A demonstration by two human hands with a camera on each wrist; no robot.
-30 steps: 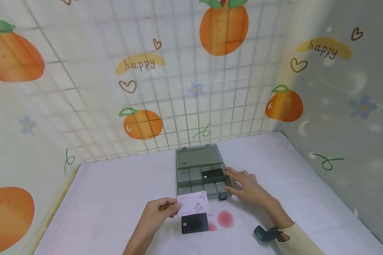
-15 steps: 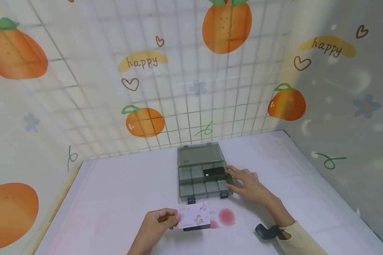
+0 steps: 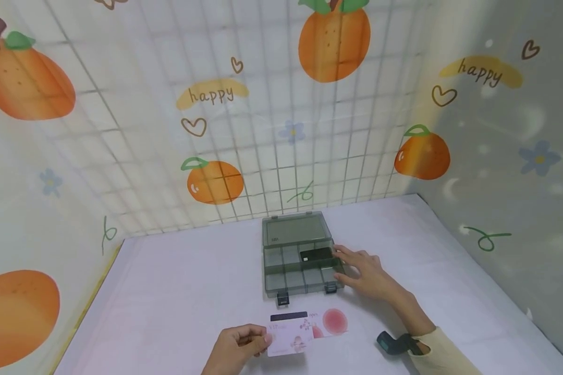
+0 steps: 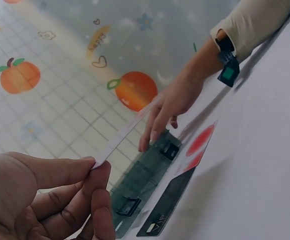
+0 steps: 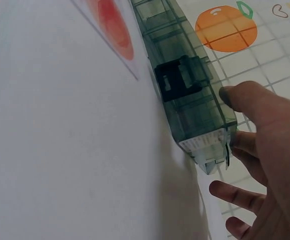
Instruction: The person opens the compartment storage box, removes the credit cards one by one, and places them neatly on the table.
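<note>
My left hand [image 3: 238, 348] pinches a white VIP card [image 3: 288, 345] with pink flowers by its left edge, between thumb and fingers. In the left wrist view this card shows nearly edge-on, raised off the table. It partly hides a black VIP card [image 3: 288, 316] lying on the table. Beside that lies a white card with red circles [image 3: 334, 321]. My right hand [image 3: 369, 275] rests at the right end of an opened, dark translucent compartment box [image 3: 274, 281]. Its thumb [image 5: 237, 95] touches the rim, fingers loosely extended. Another black card [image 3: 315, 254] lies in the box's back row.
The box lid [image 3: 296, 230] lies folded back behind the compartments. Two dark latches [image 3: 283, 299] stick out at the box front. A white cloth covers the table [image 3: 183, 291]. Curtains printed with oranges [image 3: 216, 182] and a wire grid stand behind. A dark device is strapped to the right wrist.
My left hand has drawn the flowered card toward me and down, away from the box front. It passed over the black table card, whose upper strip now shows. My right hand stays at the box.
</note>
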